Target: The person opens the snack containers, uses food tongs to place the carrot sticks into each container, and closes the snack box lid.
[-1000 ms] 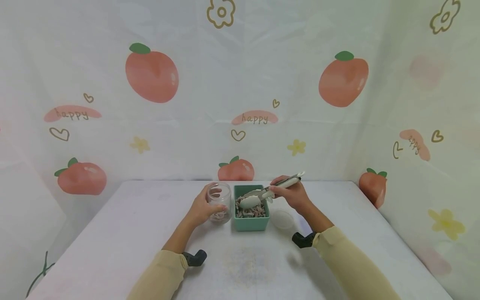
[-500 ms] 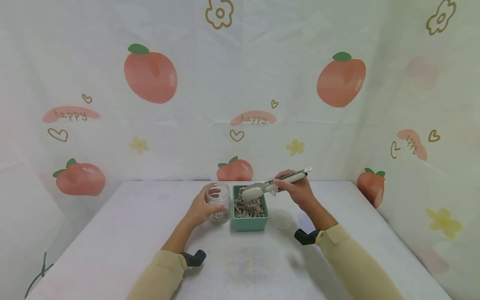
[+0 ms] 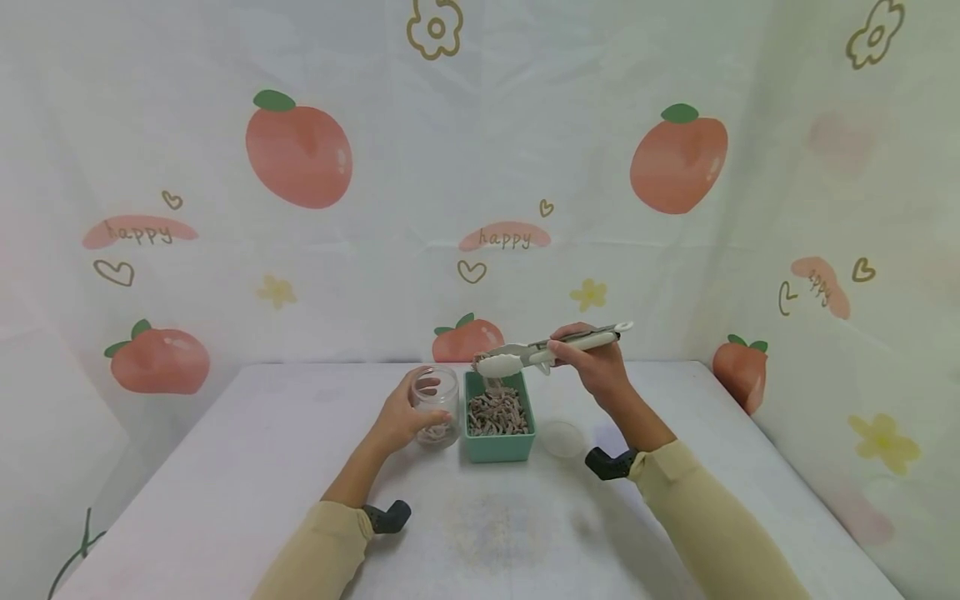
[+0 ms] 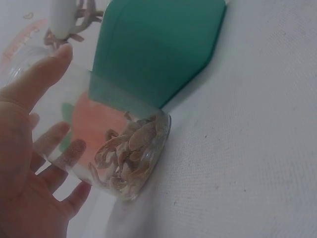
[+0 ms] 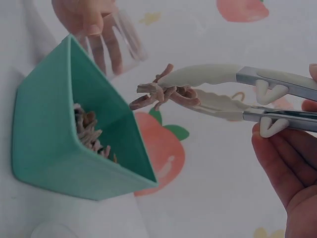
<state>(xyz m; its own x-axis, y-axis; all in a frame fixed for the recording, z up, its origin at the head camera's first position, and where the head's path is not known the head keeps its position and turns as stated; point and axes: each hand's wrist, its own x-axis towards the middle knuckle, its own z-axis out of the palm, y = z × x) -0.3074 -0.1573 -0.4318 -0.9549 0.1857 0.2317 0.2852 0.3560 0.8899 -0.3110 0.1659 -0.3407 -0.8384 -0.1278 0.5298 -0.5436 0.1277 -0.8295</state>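
My left hand (image 3: 408, 414) grips a clear jar (image 3: 438, 392) standing on the table, fingers and thumb wrapped round its side. Some brownish-grey curled strips (image 4: 131, 153) lie at the jar's bottom. Right of the jar sits a green rectangular box (image 3: 500, 449), holding a heap of the same strips (image 3: 497, 412). My right hand (image 3: 596, 362) holds a pair of white-and-grey tongs (image 3: 551, 352) above the box. Between the tongs' tips a small bunch of strips (image 5: 158, 93) is pinched, raised over the box's rim in the right wrist view.
A round translucent lid (image 3: 563, 439) lies on the white table (image 3: 495, 533) just right of the box. Behind the table hangs a white curtain (image 3: 390, 167) printed with fruit.
The right hand has lifted the tongs up out of the box, and a bunch of strips has come up between their tips. The left hand keeps holding the jar in place.
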